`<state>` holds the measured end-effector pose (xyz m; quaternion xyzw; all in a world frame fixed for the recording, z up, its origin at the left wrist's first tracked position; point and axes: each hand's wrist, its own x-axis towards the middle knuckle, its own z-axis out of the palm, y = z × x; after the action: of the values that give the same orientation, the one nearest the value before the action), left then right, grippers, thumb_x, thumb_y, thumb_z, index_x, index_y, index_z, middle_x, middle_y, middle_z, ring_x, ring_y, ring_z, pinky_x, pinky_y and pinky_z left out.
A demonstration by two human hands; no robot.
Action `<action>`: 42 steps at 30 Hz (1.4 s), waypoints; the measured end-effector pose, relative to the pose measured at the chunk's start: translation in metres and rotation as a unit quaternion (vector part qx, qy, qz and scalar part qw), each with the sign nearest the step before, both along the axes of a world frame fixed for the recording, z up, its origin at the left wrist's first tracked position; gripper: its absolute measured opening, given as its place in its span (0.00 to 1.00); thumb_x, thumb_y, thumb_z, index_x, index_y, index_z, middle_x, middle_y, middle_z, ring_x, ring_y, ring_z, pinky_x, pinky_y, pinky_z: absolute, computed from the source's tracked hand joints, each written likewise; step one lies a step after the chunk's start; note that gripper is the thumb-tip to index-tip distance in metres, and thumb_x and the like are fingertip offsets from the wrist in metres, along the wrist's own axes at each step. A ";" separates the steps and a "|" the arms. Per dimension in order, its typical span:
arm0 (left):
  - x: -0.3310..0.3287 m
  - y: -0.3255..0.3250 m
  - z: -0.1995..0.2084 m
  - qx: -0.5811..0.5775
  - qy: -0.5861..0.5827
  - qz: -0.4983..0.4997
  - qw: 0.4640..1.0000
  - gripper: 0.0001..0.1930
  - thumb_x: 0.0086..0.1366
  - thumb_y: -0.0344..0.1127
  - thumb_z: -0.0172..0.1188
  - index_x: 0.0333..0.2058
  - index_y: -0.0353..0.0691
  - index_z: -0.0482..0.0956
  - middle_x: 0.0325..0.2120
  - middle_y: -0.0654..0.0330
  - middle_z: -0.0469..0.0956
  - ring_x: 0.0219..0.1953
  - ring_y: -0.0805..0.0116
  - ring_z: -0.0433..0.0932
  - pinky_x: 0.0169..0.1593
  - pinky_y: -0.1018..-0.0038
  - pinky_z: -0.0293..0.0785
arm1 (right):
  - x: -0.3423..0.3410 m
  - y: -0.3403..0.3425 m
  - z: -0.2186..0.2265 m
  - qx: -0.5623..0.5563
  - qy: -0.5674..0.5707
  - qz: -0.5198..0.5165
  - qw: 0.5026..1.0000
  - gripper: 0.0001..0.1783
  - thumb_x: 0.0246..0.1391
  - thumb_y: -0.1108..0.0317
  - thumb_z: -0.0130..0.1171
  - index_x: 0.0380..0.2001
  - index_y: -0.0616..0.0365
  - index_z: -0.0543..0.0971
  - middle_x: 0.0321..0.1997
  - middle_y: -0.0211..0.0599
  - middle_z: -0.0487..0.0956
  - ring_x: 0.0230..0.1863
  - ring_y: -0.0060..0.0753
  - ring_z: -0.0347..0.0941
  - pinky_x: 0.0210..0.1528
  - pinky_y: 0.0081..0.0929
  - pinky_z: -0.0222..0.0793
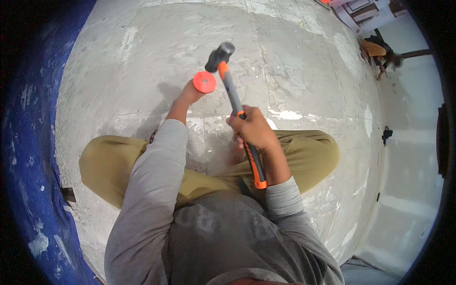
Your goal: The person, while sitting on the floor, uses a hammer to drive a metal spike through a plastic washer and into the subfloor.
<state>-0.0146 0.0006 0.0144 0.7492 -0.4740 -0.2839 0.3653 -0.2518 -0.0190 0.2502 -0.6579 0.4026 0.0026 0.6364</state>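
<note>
On the concrete floor (294, 61), the left hand (190, 92) gripped a chisel under its orange guard (204, 82). At two o'clock from it, the right hand (251, 129) clenched a hammer (232, 95), head just above the guard.

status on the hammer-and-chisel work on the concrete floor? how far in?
Done: the grey concrete floor shows scuffs and pale patches but no clear cut or hole at the tool. In hand: the left hand holds a tool under a round orange hand guard; the right hand grips the black-and-orange hammer, its head just above the guard. Left: apparently most of it, though the tool tip is hidden.
</note>
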 end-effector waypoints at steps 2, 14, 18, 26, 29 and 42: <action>0.004 -0.002 0.009 -0.002 0.016 0.031 0.999 0.29 0.56 0.48 0.67 0.53 0.43 0.71 0.51 0.57 0.75 0.55 0.62 0.72 0.58 0.67 0.67 | -0.005 -0.005 0.025 -0.011 -0.039 -0.015 0.999 0.09 0.52 0.69 0.57 0.28 0.64 0.71 0.13 0.30 0.69 0.10 0.21 0.65 0.13 0.22 0.60; 0.006 0.008 0.020 -0.085 0.130 0.127 0.980 0.27 0.53 0.46 0.71 0.48 0.38 0.74 0.44 0.57 0.78 0.48 0.64 0.75 0.52 0.68 0.71 | -0.008 -0.009 0.071 -0.031 -0.105 -0.044 0.993 0.08 0.52 0.71 0.58 0.29 0.64 0.70 0.13 0.29 0.68 0.09 0.20 0.63 0.13 0.22 0.59; -0.007 0.007 0.020 -0.104 0.093 0.083 0.987 0.28 0.52 0.46 0.71 0.48 0.39 0.74 0.43 0.58 0.79 0.46 0.66 0.76 0.50 0.69 0.72 | -0.006 -0.006 0.086 -0.049 -0.122 -0.055 0.990 0.08 0.51 0.72 0.59 0.29 0.64 0.71 0.15 0.29 0.69 0.10 0.19 0.64 0.14 0.21 0.59; -0.007 0.003 0.014 -0.004 0.057 0.050 0.997 0.29 0.53 0.47 0.70 0.51 0.41 0.73 0.44 0.59 0.78 0.45 0.68 0.76 0.47 0.70 0.74 | 0.015 0.002 0.163 -0.243 -0.339 -0.142 0.898 0.08 0.55 0.71 0.55 0.35 0.66 0.72 0.13 0.26 0.65 0.09 0.14 0.58 0.10 0.14 0.51; -0.006 0.008 0.002 0.011 0.048 0.056 0.997 0.28 0.54 0.46 0.69 0.51 0.41 0.73 0.44 0.59 0.78 0.46 0.67 0.76 0.48 0.70 0.73 | 0.037 -0.009 0.143 -0.269 -0.387 -0.115 0.874 0.06 0.55 0.71 0.58 0.28 0.61 0.74 0.13 0.26 0.69 0.10 0.17 0.62 0.12 0.17 0.57; -0.003 0.014 0.003 -0.128 0.074 0.072 0.986 0.26 0.54 0.47 0.70 0.48 0.41 0.75 0.45 0.58 0.77 0.49 0.65 0.74 0.53 0.68 0.70 | -0.001 -0.007 0.036 -0.046 -0.015 0.011 0.999 0.10 0.53 0.67 0.57 0.27 0.64 0.71 0.13 0.31 0.69 0.11 0.23 0.66 0.13 0.25 0.62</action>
<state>-0.0173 0.0141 0.0175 0.7056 -0.4231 -0.2485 0.5113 -0.2524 -0.0258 0.2866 -0.6907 0.3858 -0.0188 0.6114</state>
